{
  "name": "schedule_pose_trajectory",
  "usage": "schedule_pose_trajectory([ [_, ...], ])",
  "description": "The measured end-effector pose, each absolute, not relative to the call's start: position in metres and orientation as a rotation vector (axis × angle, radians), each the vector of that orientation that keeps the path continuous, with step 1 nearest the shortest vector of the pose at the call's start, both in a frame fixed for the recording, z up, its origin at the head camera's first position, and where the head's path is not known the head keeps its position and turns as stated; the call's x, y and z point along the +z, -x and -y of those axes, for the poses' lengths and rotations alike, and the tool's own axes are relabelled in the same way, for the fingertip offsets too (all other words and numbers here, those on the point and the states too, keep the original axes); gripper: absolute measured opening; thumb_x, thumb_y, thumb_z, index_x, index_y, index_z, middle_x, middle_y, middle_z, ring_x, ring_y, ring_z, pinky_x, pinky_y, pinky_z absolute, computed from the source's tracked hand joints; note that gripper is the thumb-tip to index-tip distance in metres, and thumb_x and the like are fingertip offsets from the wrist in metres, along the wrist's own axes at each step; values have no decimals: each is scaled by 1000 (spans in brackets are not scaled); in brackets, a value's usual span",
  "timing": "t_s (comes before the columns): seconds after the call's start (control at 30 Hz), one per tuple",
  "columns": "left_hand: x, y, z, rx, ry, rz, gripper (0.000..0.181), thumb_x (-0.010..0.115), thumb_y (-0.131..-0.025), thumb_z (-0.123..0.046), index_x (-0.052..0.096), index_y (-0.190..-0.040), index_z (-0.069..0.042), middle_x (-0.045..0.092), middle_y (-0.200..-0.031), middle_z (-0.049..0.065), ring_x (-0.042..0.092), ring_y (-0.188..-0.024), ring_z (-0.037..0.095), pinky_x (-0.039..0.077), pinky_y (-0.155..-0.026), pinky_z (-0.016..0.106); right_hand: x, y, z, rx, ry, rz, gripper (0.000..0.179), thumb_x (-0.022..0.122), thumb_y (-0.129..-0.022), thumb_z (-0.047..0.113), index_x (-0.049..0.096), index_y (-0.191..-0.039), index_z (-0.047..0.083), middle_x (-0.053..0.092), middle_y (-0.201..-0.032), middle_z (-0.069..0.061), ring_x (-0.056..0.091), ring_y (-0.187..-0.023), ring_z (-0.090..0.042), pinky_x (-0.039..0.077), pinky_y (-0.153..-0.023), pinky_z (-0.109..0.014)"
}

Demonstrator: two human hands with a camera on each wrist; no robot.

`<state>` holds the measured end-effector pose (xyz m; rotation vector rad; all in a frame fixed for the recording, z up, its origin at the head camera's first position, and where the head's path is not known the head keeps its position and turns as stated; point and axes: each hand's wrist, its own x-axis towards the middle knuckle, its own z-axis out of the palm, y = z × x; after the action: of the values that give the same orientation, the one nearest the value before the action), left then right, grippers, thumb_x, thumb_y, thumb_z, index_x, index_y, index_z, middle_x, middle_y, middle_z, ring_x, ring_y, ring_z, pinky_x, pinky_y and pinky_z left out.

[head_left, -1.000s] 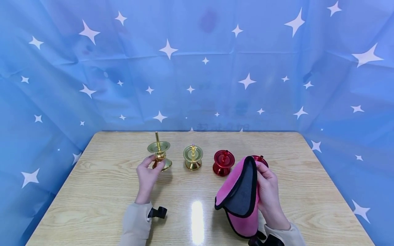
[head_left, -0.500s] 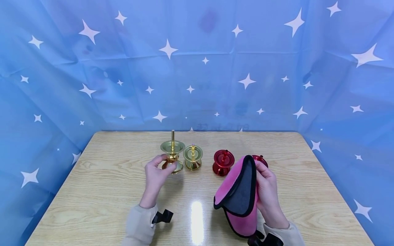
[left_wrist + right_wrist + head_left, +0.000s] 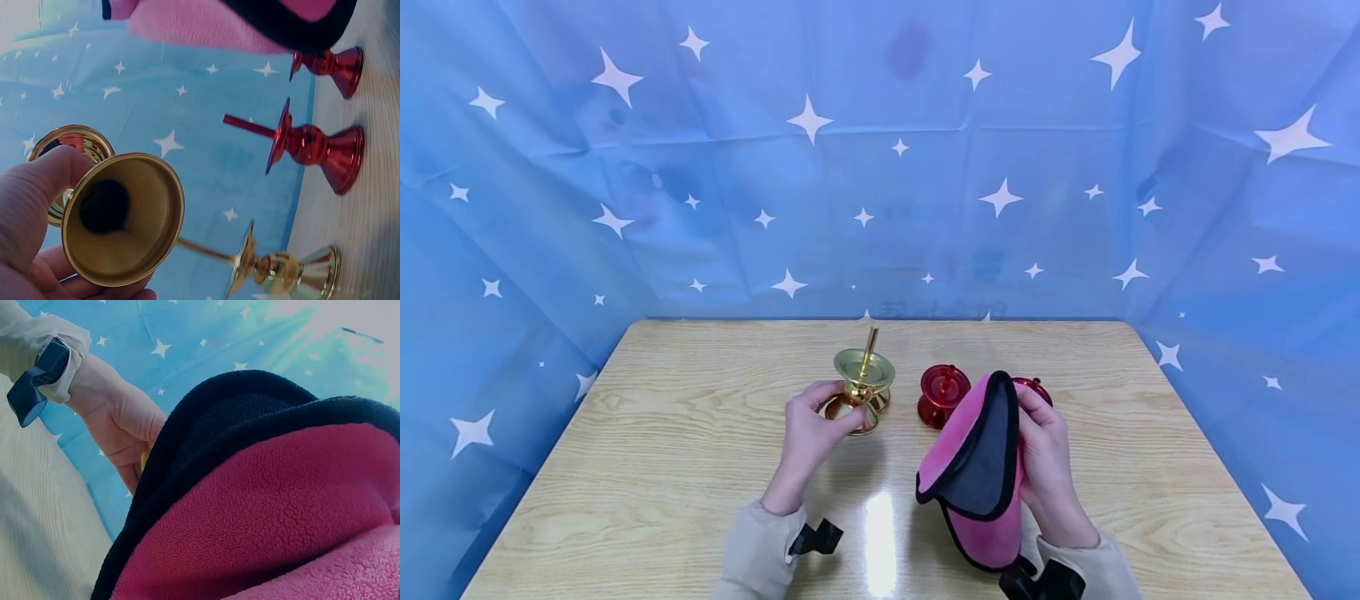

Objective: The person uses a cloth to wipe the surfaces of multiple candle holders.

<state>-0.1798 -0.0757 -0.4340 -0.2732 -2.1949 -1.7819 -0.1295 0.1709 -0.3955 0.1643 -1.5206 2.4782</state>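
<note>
My left hand point(image 3: 811, 427) grips a gold candle holder point(image 3: 859, 392) around its narrow middle, off the table and slightly tilted. Its hollow base point(image 3: 153, 219) faces the left wrist camera. Behind it stands a second gold candle holder point(image 3: 275, 273), mostly covered in the head view. My right hand point(image 3: 1051, 475) pinches a folded pink fleece cloth point(image 3: 988, 537) with black edging and a dark grey inner side, which hangs down from the fingers. A red candle holder point(image 3: 944, 392) stands just left of the cloth. Another red candle holder point(image 3: 1033, 388) is partly hidden behind cloth and hand.
The wooden table point(image 3: 1150, 467) has rounded far corners. Just beyond its far edge hangs a blue curtain point(image 3: 880, 250) with white stars. A bright light reflection lies on the tabletop between the two forearms.
My left hand has carried the gold candle holder to the right, in front of the other gold one, and it has become tilted. The right hand and cloth have barely shifted.
</note>
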Motion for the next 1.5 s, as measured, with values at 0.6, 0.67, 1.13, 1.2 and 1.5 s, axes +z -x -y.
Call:
schedule_pose_trajectory([
  [0.6, -430, 177, 53, -1701, 375, 2256, 21, 74, -67, -5, 71, -87, 0, 67, -86, 9, 60, -78, 18, 51, -64, 26, -392, 143, -159, 2563, -136, 1468, 26, 48, -96, 2, 71, -92, 14, 65, -83, 2, 60, -65, -6, 49, -59, -16],
  [0.67, -429, 178, 51, -1671, 376, 2267, 22, 73, -66, -6, 71, -87, 0, 67, -86, 9, 60, -77, 18, 51, -63, 25, -391, 145, -158, 2585, -101, 1451, 25, 49, -96, 4, 71, -92, 15, 65, -83, 2, 61, -65, -6, 49, -60, -16],
  [1.13, -426, 180, 44, -1510, 464, 2260, 25, 75, -59, -7, 70, -83, -3, 65, -83, 6, 57, -73, 16, 49, -59, 23, -391, 162, -140, 2547, 82, 1349, 14, 61, -90, 8, 73, -89, 15, 68, -84, 2, 64, -70, -6, 51, -65, -17],
  [1.2, -425, 180, 43, -1475, 473, 2246, 24, 74, -59, -6, 69, -82, -3, 65, -83, 6, 58, -73, 17, 49, -60, 23, -392, 164, -138, 2518, 62, 1354, 13, 63, -89, 8, 73, -94, 14, 69, -87, 1, 65, -72, -6, 51, -66, -17],
  [1.5, -424, 179, 35, -1370, 548, 2168, 22, 74, -58, -8, 69, -79, -3, 66, -79, 8, 59, -71, 19, 49, -58, 24, -392, 169, -128, 2362, 115, 1568, 17, 60, -90, 7, 74, -93, 16, 71, -86, 3, 67, -71, -7, 53, -64, -20],
])
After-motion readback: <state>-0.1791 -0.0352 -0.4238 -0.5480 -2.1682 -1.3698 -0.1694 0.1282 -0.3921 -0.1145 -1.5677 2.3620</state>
